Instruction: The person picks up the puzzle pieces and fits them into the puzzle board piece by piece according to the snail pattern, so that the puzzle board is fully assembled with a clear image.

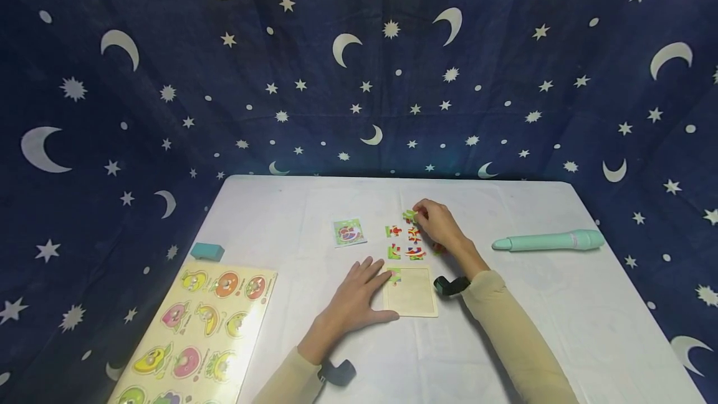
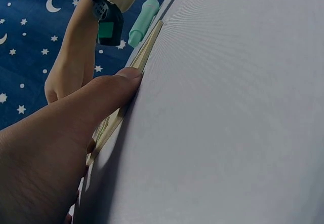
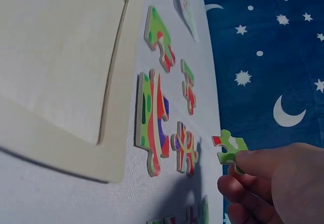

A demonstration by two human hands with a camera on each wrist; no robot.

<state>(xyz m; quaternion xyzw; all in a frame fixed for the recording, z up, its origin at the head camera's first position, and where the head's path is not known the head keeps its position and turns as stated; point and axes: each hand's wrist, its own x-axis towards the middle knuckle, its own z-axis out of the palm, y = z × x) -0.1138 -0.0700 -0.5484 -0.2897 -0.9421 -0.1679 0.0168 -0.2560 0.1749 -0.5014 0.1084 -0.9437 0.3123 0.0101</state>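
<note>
My right hand (image 1: pixel 440 223) pinches a green jigsaw piece (image 3: pixel 232 145) with a red corner between thumb and fingers, raised off the table in the right wrist view. My left hand (image 1: pixel 354 298) rests spread along the left side of a square wooden puzzle tray (image 1: pixel 415 298), its thumb on the near edge. A green piece (image 1: pixel 395 275) sits in the tray's far left corner, beside the left fingertips. Between the tray and the right hand lie several loose jigsaw pieces (image 1: pixel 415 253), coloured red, green, yellow and purple. One more is partly hidden under the right forearm.
A small picture card (image 1: pixel 349 232) lies left of the loose pieces. On the left stand a fruit peg board (image 1: pixel 196 329) and a teal block (image 1: pixel 207 251). A mint-green pen-shaped object (image 1: pixel 548 240) lies at right. A dark star-patterned cloth (image 1: pixel 359 80) hangs behind the table.
</note>
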